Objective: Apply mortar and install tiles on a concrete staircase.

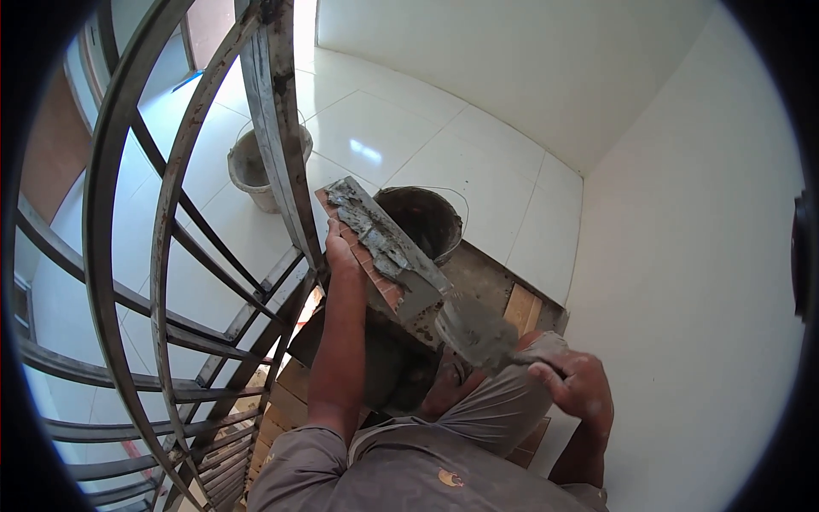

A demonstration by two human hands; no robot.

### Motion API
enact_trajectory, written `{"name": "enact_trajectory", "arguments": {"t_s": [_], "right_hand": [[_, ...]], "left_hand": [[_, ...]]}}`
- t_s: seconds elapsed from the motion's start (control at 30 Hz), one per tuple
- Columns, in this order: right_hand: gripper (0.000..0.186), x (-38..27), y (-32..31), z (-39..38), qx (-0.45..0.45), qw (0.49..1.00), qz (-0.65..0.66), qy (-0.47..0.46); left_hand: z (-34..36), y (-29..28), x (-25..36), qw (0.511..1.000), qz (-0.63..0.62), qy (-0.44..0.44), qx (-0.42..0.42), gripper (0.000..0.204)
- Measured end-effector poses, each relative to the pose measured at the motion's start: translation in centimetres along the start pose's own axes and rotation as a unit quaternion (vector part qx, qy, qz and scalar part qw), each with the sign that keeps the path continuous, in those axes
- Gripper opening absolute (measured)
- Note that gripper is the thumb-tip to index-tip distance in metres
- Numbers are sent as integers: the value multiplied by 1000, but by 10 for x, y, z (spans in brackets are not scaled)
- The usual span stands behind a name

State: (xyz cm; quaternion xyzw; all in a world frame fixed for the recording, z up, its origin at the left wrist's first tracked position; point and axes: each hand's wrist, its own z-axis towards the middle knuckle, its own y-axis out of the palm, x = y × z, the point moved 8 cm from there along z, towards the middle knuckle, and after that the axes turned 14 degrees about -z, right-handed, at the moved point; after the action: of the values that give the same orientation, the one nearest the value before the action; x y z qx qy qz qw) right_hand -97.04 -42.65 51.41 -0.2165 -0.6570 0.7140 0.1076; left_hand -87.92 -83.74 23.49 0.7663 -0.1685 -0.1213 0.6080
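My left hand [341, 254] grips the long edge of a reddish-brown tile [388, 292], held tilted in front of me. Thick wet grey mortar [371, 229] is spread along the tile's upturned face, lumpy toward the far end and smoother at the near end. My right hand [582, 386] is closed around the handle of a trowel [471, 328]. The trowel's blade is coated in mortar, and its tip is close to the tile's near end; whether they touch I cannot tell. My left fingers are mostly hidden under the tile.
A dark bucket [450, 224] with a wire handle stands just beyond the tile. Another bucket [250, 171] sits on the white tiled floor [478, 162] behind the metal railing [273, 111] at left. A white wall [682, 256] rises on the right. Bare steps lie below.
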Motion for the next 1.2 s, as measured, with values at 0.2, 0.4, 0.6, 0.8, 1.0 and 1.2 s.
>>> {"name": "enact_trajectory", "arguments": {"t_s": [0.2,0.4,0.6,0.8,1.0,1.2], "right_hand": [[28,-4,-3,70,-52,990,-2,-127],[31,-40,21,141,-101,954,-59,-276],[37,-54,41,231,-64,947,-186,-255],[37,-48,62,296,-120,962,-165,-182],[46,-61,56,234,-354,926,-104,-76],[37,-52,53,125,-382,849,-138,-339]], "left_hand": [[-21,-4,-4,997,47,-57,-6,47],[-60,5,-1,978,183,-94,19,44],[-87,4,-15,976,165,-143,-13,43],[-89,-7,-9,981,164,-107,-13,43],[-93,-15,-5,987,127,-93,11,40],[-100,-12,-21,993,57,-100,32,48]]}}
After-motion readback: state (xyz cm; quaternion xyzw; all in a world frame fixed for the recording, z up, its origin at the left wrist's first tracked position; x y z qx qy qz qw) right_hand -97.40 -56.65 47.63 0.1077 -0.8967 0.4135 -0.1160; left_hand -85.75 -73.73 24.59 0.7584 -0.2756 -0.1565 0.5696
